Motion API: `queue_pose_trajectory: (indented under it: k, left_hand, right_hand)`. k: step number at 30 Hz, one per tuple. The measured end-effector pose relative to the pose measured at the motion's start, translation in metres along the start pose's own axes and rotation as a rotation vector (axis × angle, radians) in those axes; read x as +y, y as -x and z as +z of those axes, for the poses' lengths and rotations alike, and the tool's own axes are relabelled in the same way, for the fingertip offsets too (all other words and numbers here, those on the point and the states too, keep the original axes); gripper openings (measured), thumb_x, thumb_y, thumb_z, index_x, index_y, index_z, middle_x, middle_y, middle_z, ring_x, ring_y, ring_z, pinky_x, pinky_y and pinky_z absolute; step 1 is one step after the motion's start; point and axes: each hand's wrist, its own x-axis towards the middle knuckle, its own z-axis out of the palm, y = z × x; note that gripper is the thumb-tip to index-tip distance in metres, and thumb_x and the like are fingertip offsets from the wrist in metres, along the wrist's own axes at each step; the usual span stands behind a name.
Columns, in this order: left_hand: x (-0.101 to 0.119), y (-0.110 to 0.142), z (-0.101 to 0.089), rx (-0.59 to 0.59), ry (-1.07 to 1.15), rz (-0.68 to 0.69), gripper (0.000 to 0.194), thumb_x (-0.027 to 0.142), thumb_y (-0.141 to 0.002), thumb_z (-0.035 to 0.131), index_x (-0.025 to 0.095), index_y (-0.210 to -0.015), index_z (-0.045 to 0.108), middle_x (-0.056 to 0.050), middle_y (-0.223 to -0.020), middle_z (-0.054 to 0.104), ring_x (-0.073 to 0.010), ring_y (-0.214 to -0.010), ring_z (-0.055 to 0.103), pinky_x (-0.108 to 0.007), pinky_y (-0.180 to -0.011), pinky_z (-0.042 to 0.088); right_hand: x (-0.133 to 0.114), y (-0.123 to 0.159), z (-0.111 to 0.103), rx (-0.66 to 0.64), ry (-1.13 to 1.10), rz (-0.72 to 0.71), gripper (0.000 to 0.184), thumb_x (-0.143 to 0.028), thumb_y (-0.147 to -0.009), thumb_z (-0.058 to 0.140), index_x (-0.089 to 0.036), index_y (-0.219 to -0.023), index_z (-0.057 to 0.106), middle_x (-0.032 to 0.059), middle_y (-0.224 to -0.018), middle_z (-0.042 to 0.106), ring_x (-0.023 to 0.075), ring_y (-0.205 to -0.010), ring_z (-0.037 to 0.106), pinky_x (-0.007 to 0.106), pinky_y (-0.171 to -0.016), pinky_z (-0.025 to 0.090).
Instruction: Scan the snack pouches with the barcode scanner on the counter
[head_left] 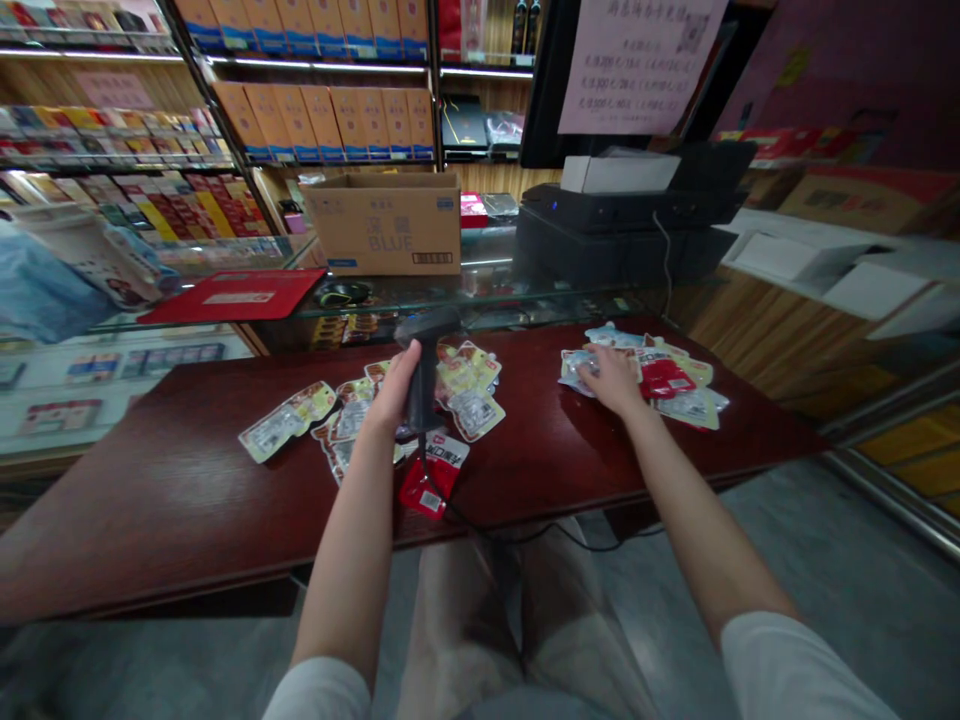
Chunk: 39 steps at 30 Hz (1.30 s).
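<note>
My left hand (392, 392) is wrapped around the handle of a dark barcode scanner (424, 375), held upright over the red-brown desk (187, 470). Its cable runs down past the desk's front edge. Beneath and around the scanner lie several small yellow-and-white snack packets (477, 412) and a red-and-white packet (435, 478). Over at the right pile, my right hand (613, 380) has its fingers closed on the edge of a pale snack packet (576, 368). Beside that hand, a red packet (666, 377) lies on other packets. The fingertips are partly blurred.
Behind the desk, a glass counter (495, 290) carries a cardboard box (382, 225), a red mat (236, 296) and a black printer-like machine (630, 225). A monitor (544, 90) with a paper notice stands above. Shelves of boxed goods (322, 120) line the back.
</note>
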Motion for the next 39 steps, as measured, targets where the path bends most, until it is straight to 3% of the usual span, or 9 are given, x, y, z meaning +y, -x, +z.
queue_pose_trajectory:
  k: [3, 7, 10, 13, 16, 19, 27, 34, 39]
  left_hand:
    - [0.001, -0.001, -0.003, 0.021, -0.028, 0.010, 0.068, 0.079, -0.073, 0.058, 0.013, -0.088, 0.065, -0.002, -0.051, 0.058, -0.0129, -0.040, 0.053, -0.023, -0.037, 0.037]
    - [0.002, -0.002, -0.008, 0.037, -0.064, -0.009, 0.066, 0.077, -0.072, 0.062, 0.013, -0.088, 0.064, -0.003, -0.052, 0.060, -0.0137, -0.041, 0.054, -0.023, -0.038, 0.040]
    - [0.002, -0.003, -0.015, 0.057, -0.064, 0.003, 0.065, 0.076, -0.075, 0.060, 0.012, -0.089, 0.065, -0.003, -0.051, 0.059, -0.0139, -0.042, 0.055, -0.023, -0.039, 0.040]
    - [0.003, -0.004, -0.022, 0.075, -0.069, 0.037, 0.066, 0.077, -0.075, 0.058, 0.013, -0.089, 0.066, -0.002, -0.050, 0.057, -0.0130, -0.041, 0.053, -0.023, -0.038, 0.039]
    - [0.002, -0.006, -0.031, 0.100, -0.088, 0.044, 0.065, 0.076, -0.076, 0.057, 0.013, -0.089, 0.067, -0.002, -0.049, 0.056, -0.0126, -0.041, 0.052, -0.022, -0.037, 0.037]
    - [0.000, -0.009, -0.042, 0.157, -0.085, 0.028, 0.063, 0.074, -0.077, 0.059, 0.013, -0.088, 0.068, -0.002, -0.050, 0.057, -0.0122, -0.040, 0.052, -0.022, -0.037, 0.036]
    - [0.000, -0.009, -0.048, 0.135, 0.007, 0.051, 0.062, 0.070, -0.082, 0.053, 0.013, -0.100, 0.070, -0.003, -0.055, 0.061, -0.0125, -0.041, 0.052, -0.024, -0.039, 0.037]
    - [-0.009, -0.006, -0.002, -0.085, 0.009, 0.018, 0.066, 0.076, -0.079, 0.054, 0.014, -0.093, 0.069, -0.001, -0.048, 0.055, -0.0120, -0.040, 0.048, -0.024, -0.041, 0.034]
    - [-0.017, 0.002, 0.035, -0.300, -0.034, -0.040, 0.067, 0.078, -0.075, 0.058, 0.013, -0.089, 0.066, -0.001, -0.049, 0.058, -0.0115, -0.041, 0.051, -0.023, -0.043, 0.035]
  right_hand:
    - [-0.007, 0.011, 0.006, -0.116, 0.051, -0.087, 0.038, -0.042, -0.093, 0.046, -0.022, -0.119, 0.065, 0.0143, -0.135, 0.062, 0.0354, -0.130, 0.050, 0.063, -0.112, 0.028]
    - [-0.020, 0.009, 0.005, -0.049, 0.030, -0.064, 0.037, -0.036, -0.094, 0.047, -0.022, -0.124, 0.065, 0.0133, -0.137, 0.061, 0.0360, -0.138, 0.044, 0.070, -0.116, 0.012]
    - [-0.051, 0.008, 0.003, -0.093, -0.142, -0.147, 0.033, -0.032, -0.092, 0.050, -0.023, -0.119, 0.068, 0.0119, -0.130, 0.066, 0.0324, -0.129, 0.054, 0.061, -0.114, 0.027]
    - [-0.097, 0.013, 0.005, -0.295, -0.351, -0.242, 0.026, -0.037, -0.091, 0.056, -0.024, -0.105, 0.073, 0.0082, -0.114, 0.073, 0.0259, -0.107, 0.066, 0.045, -0.100, 0.045]
    - [-0.136, 0.018, 0.013, -0.429, -0.390, -0.194, 0.024, -0.046, -0.085, 0.065, -0.024, -0.093, 0.074, 0.0056, -0.104, 0.075, 0.0248, -0.095, 0.068, 0.042, -0.091, 0.046]
    - [-0.153, 0.019, 0.022, -0.513, -0.404, -0.124, 0.024, -0.046, -0.076, 0.074, -0.022, -0.077, 0.072, 0.0044, -0.092, 0.074, 0.0268, -0.090, 0.068, 0.043, -0.088, 0.044]
    - [-0.117, 0.013, 0.023, -0.416, -1.166, 0.206, 0.037, -0.048, -0.061, 0.077, -0.023, -0.074, 0.055, -0.0017, -0.072, 0.067, 0.0189, -0.068, 0.063, 0.030, -0.061, 0.051]
    - [-0.068, -0.003, 0.014, 0.025, -1.456, 0.416, 0.046, -0.044, -0.060, 0.077, -0.027, -0.090, 0.047, -0.0030, -0.090, 0.067, 0.0185, -0.077, 0.067, 0.034, -0.064, 0.058]
    - [-0.041, -0.003, 0.011, 0.119, -1.391, 0.387, 0.051, -0.039, -0.060, 0.072, -0.029, -0.103, 0.046, 0.0015, -0.105, 0.067, 0.0235, -0.093, 0.068, 0.042, -0.073, 0.060]
